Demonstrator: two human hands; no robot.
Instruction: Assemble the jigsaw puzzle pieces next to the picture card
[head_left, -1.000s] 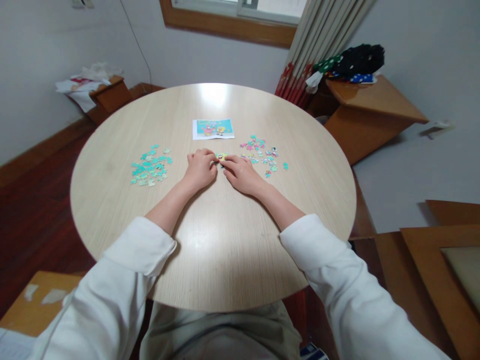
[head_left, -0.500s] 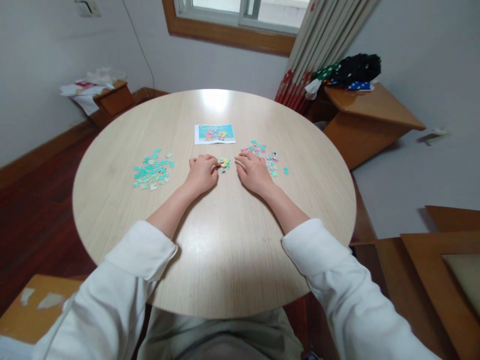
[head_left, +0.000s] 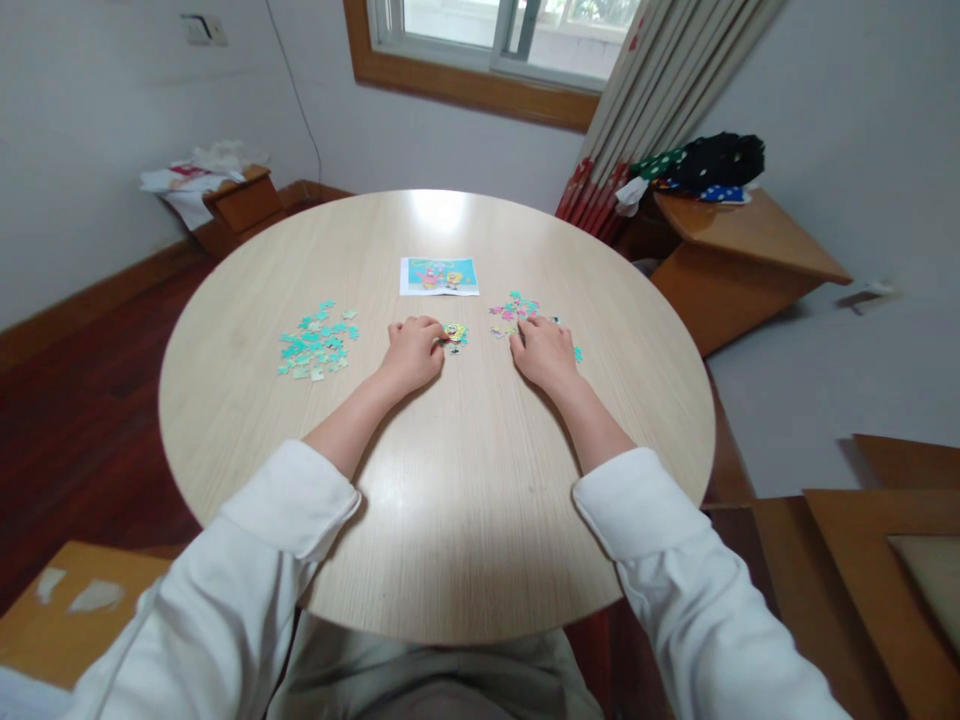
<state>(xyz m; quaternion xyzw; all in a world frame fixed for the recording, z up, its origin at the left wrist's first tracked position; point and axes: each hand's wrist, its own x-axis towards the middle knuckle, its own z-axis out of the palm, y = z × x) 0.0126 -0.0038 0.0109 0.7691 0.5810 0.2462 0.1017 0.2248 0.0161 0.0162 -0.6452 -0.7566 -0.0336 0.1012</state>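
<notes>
A small joined cluster of puzzle pieces [head_left: 454, 334] with a yellow figure lies at the middle of the round wooden table [head_left: 420, 470]. My left hand [head_left: 414, 352] rests curled beside it, fingertips touching its left edge. My right hand [head_left: 544, 350] lies further right, fingers bent down onto the pile of pink and mixed pieces [head_left: 514, 306]; what its fingertips hold is hidden. A printed reference picture [head_left: 439, 276] lies flat just beyond the cluster.
A spread of teal puzzle pieces [head_left: 316, 342] lies to the left on the table. A wooden side table [head_left: 739, 235] with dark clothing stands at the right, curtains behind it. A low wooden box [head_left: 240, 200] with papers stands at the far left wall.
My right hand left the small cluster and slid right onto the pink pile. My left hand stayed at the cluster. The camera tilted up a little.
</notes>
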